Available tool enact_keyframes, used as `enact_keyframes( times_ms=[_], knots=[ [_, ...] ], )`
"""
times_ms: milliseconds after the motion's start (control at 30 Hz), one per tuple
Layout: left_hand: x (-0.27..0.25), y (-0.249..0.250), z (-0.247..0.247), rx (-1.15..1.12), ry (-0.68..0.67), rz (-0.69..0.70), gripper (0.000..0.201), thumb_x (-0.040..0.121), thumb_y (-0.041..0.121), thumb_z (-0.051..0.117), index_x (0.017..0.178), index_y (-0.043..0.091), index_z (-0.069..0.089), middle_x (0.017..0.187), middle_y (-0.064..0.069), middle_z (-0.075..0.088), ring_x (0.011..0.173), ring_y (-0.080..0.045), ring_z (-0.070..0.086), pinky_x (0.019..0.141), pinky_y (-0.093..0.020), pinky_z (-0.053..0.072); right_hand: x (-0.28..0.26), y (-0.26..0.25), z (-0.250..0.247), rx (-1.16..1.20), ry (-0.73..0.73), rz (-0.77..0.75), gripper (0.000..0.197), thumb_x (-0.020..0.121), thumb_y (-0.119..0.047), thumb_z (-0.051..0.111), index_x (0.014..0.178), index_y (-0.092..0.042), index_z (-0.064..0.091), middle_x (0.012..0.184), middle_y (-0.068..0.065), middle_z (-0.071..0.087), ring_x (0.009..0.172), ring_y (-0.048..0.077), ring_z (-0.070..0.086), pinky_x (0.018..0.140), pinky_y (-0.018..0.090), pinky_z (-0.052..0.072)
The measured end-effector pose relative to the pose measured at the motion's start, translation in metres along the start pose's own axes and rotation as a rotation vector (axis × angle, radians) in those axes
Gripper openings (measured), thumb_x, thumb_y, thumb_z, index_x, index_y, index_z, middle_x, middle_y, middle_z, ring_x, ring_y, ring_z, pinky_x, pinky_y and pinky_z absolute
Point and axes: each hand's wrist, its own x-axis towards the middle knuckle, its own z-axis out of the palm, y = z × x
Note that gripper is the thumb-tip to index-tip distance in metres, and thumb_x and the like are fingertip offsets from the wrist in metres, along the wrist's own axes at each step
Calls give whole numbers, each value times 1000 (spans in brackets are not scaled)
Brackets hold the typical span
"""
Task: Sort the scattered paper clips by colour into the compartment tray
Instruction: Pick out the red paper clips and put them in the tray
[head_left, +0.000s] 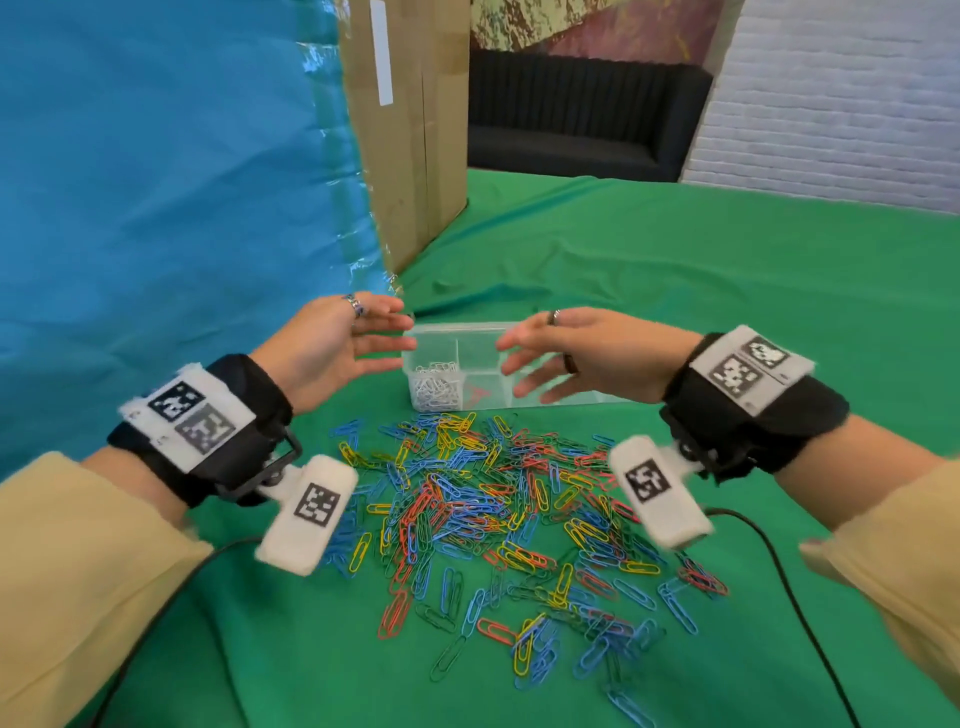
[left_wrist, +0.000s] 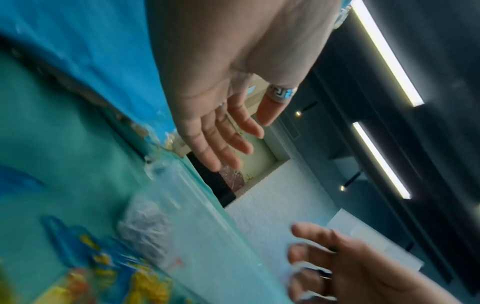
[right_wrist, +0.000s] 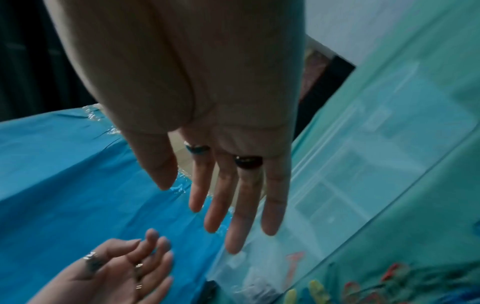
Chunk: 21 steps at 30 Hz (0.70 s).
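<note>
A clear compartment tray (head_left: 457, 332) stands on the green cloth beyond a heap of coloured paper clips (head_left: 498, 499). Its near-left compartment holds white clips (head_left: 436, 387); a red clip (head_left: 480, 397) lies in the compartment beside it. My left hand (head_left: 337, 343) hovers at the tray's left end, fingers straight, palm facing right, holding nothing. My right hand (head_left: 566, 351) hovers over the tray's right half, fingers straight, palm facing left, empty too. The wrist views are blurred: left hand (left_wrist: 223, 131), right hand (right_wrist: 228, 185), tray (left_wrist: 182, 205) (right_wrist: 376, 164).
A tall cardboard box (head_left: 410, 119) stands behind the tray at the left, against a blue sheet (head_left: 156, 208). Black cables (head_left: 779, 571) run from the wrists over the green cloth (head_left: 675, 270). A dark sofa (head_left: 582, 119) and white brick wall lie beyond the table.
</note>
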Motion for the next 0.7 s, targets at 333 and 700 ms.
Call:
enact_keyframes(
  times_ms=[333, 700],
  knots=[
    [-8, -43, -45, 948, 43, -118, 17, 93, 12, 51, 110, 15, 54, 95, -5, 56, 77, -19, 51, 62, -26, 45, -50, 64, -34, -852, -53, 430, 34, 96, -37, 46, 126, -23, 44, 109, 1, 54, 84, 17, 60, 52, 24, 56],
    [-2, -65, -12, 1304, -227, -123, 22, 89, 17, 58, 106, 16, 44, 92, -4, 49, 57, -13, 43, 50, -22, 41, -43, 85, -17, -723, -89, 367, 35, 92, -38, 53, 121, -20, 45, 102, 9, 50, 66, 22, 59, 62, 27, 51]
  ],
)
